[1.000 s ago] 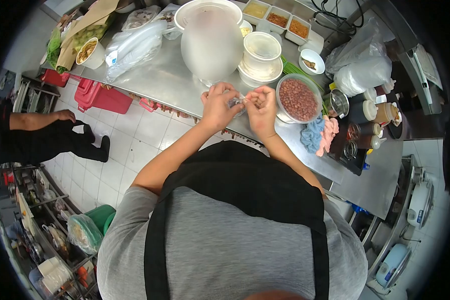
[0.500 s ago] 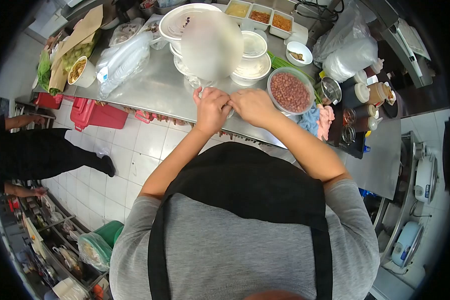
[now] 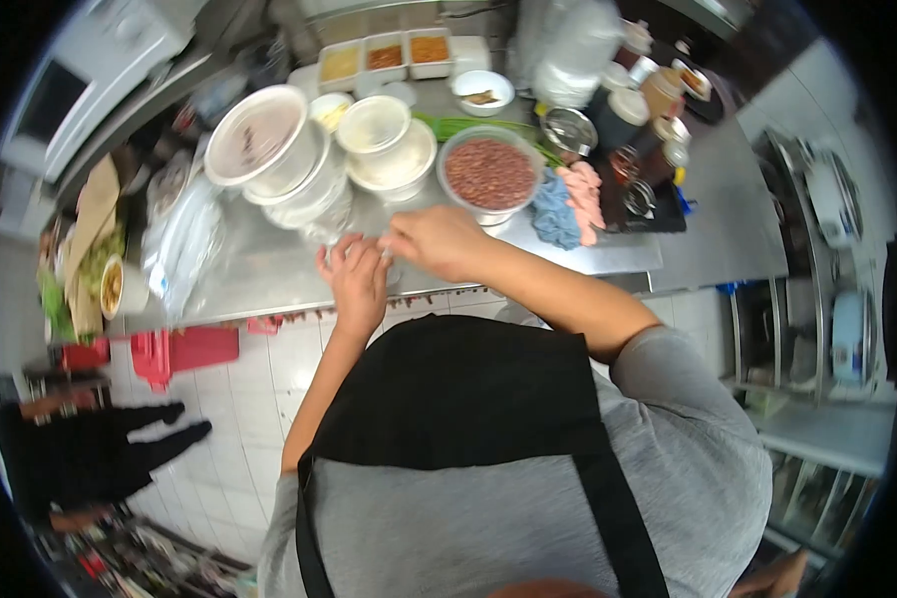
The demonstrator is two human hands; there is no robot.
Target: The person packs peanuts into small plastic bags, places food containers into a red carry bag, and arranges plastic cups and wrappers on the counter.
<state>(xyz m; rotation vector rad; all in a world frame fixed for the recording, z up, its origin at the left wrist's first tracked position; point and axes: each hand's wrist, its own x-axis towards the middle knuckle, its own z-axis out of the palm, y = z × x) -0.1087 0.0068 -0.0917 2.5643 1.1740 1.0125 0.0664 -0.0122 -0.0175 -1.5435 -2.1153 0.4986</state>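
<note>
From the head we count three white rectangular trays (image 3: 432, 72), one blue cloth (image 3: 556, 211), one pink cloth (image 3: 582, 202), one clear round tub (image 3: 452, 198). Our left hand (image 3: 354, 274), fingers bent, and right hand (image 3: 437, 242), fingertips drawn narrow, flank one clear plastic piece (image 3: 393, 271) near the steel counter's (image 3: 264, 261) edge; we cannot tell which grips it.

We see reddish-brown beans (image 3: 488, 171) in a clear tub (image 3: 496, 215); right of the tub, a blue cloth (image 3: 555, 211) and a pink cloth (image 3: 583, 199); behind it, green stalks (image 3: 448, 128); before it, our black apron (image 3: 448, 399).
</note>
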